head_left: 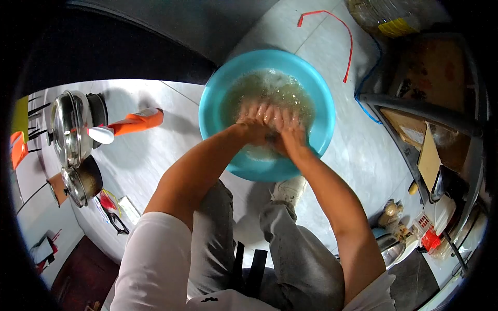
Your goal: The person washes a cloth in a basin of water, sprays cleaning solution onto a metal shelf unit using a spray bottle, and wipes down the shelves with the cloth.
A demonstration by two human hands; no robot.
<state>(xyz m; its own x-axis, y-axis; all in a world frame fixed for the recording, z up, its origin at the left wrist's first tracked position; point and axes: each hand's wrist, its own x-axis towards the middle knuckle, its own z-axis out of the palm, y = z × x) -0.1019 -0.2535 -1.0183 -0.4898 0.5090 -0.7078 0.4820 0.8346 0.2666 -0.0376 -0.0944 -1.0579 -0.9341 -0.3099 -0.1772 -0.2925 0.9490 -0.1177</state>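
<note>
A round turquoise basin (322, 109) stands on the tiled floor, holding cloudy brownish water (303, 93) with foam near its far side. My left hand (255, 124) and my right hand (289, 129) are side by side and close together at the middle of the basin, partly in the water. The fingers of both hands point toward the far side and are blurred by motion and water. Whether anything lies under or between them is hidden.
An orange spray bottle (137, 122) and lidded pots (67, 129) are on the left. A red strip (348, 44) lies beyond the basin. A dark shelf (425, 109) with cardboard stands on the right, kitchenware below it. My shoe (289, 191) is beside the basin.
</note>
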